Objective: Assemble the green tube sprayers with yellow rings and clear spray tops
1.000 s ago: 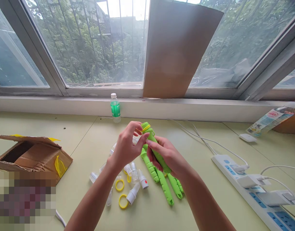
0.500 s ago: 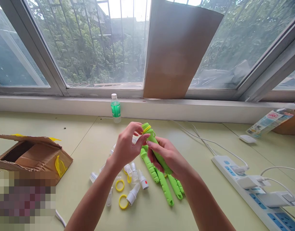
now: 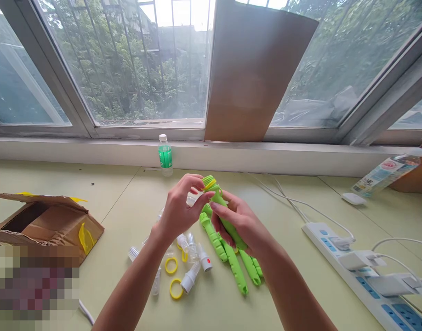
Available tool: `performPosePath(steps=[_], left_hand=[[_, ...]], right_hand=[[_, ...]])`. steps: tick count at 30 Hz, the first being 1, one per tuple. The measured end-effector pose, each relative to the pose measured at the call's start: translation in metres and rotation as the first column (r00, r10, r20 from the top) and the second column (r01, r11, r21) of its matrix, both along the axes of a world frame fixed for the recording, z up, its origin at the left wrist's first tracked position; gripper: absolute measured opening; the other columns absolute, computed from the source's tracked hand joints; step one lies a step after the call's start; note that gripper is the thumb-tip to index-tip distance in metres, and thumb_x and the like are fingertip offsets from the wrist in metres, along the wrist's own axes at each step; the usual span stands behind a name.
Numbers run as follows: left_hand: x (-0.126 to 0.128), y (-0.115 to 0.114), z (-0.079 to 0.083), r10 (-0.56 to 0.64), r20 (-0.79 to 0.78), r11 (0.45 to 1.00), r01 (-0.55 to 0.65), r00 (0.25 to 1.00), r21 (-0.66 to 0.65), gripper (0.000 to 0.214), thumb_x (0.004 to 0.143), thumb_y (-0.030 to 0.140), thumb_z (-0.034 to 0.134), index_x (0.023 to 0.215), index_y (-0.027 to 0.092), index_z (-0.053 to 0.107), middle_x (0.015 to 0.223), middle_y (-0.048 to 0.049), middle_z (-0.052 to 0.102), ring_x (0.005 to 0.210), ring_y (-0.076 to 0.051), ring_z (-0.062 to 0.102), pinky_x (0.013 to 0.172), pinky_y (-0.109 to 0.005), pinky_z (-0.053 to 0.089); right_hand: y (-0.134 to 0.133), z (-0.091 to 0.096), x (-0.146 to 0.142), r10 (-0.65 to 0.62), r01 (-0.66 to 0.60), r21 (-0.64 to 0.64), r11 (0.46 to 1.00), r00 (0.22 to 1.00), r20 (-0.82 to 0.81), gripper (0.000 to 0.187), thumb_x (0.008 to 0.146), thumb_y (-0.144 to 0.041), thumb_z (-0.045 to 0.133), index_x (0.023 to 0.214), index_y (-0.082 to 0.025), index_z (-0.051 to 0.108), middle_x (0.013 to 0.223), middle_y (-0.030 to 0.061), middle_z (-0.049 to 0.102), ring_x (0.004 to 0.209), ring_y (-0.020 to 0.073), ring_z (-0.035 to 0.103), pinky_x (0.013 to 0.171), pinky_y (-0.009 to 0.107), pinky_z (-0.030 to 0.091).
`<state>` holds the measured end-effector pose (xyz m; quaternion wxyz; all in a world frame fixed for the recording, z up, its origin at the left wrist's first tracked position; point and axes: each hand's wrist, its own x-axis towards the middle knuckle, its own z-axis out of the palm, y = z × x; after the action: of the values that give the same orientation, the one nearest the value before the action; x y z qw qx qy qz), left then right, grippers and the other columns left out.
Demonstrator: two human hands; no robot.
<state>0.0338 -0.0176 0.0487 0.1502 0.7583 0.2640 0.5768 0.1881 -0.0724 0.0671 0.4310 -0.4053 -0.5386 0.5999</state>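
A green plastic handle [image 3: 219, 198] with a threaded top is held up, tilted, above the table. My right hand [image 3: 241, 221] wraps round its lower body. At the neck, just below the thread, sits a yellow ring [image 3: 210, 185]. My left hand [image 3: 183, 202] pinches at this ring, fingertips on the far left side and thumb against the handle. Several more green handles [image 3: 236, 271] lie beneath my right hand. Below my left forearm are loose yellow rings [image 3: 176, 288] and clear tubes with white collars [image 3: 190, 279], some hidden by the arm.
An open cardboard box [image 3: 55, 223] stands at the left. By the sill is a small green-labelled bottle [image 3: 165, 156]. A white power strip [image 3: 366, 285] with plugs and cables runs along the right. A larger bottle [image 3: 386, 174] leans at the far right beside a white adapter [image 3: 353, 198].
Almost nothing differs. Both hands keep the same grip on the handle and ring, with only a very slight shift of the view.
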Motion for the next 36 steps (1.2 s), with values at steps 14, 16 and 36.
performPosePath(steps=[14,16,36], left_hand=[[-0.002,-0.002,0.003,-0.047,-0.003,0.999,0.047,0.999,0.004,0.019,0.081,0.017,0.068,0.092,0.018,0.054,0.098,-0.0041,0.062,0.083,-0.013,0.061,0.068,-0.027,0.058],[-0.003,-0.002,0.003,-0.044,0.007,0.999,0.044,0.999,0.004,0.018,0.081,0.017,0.068,0.091,0.018,0.054,0.097,-0.0041,0.062,0.082,-0.012,0.062,0.068,-0.027,0.058],[-0.01,-0.006,0.007,-0.158,0.062,0.986,0.161,0.986,-0.046,0.021,0.079,0.015,0.07,0.091,0.018,0.054,0.097,-0.0036,0.06,0.078,-0.011,0.063,0.068,-0.028,0.062]], right_hand=[[-0.001,0.002,0.005,0.029,-0.028,0.016,0.999,0.999,-0.045,0.023,0.091,-0.041,0.056,0.096,-0.019,0.057,0.056,-0.0048,0.052,0.032,0.0053,0.041,0.027,0.013,0.028],[0.0,0.002,0.005,0.037,-0.037,0.006,0.999,0.998,-0.06,0.022,0.092,-0.041,0.055,0.092,-0.018,0.056,0.056,-0.0045,0.053,0.032,0.0051,0.041,0.027,0.013,0.028],[0.007,-0.007,0.01,0.214,-0.239,-0.05,0.97,0.93,-0.298,0.029,0.096,-0.036,0.046,0.077,-0.016,0.052,0.053,-0.0016,0.055,0.027,0.005,0.037,0.026,0.016,0.025]])
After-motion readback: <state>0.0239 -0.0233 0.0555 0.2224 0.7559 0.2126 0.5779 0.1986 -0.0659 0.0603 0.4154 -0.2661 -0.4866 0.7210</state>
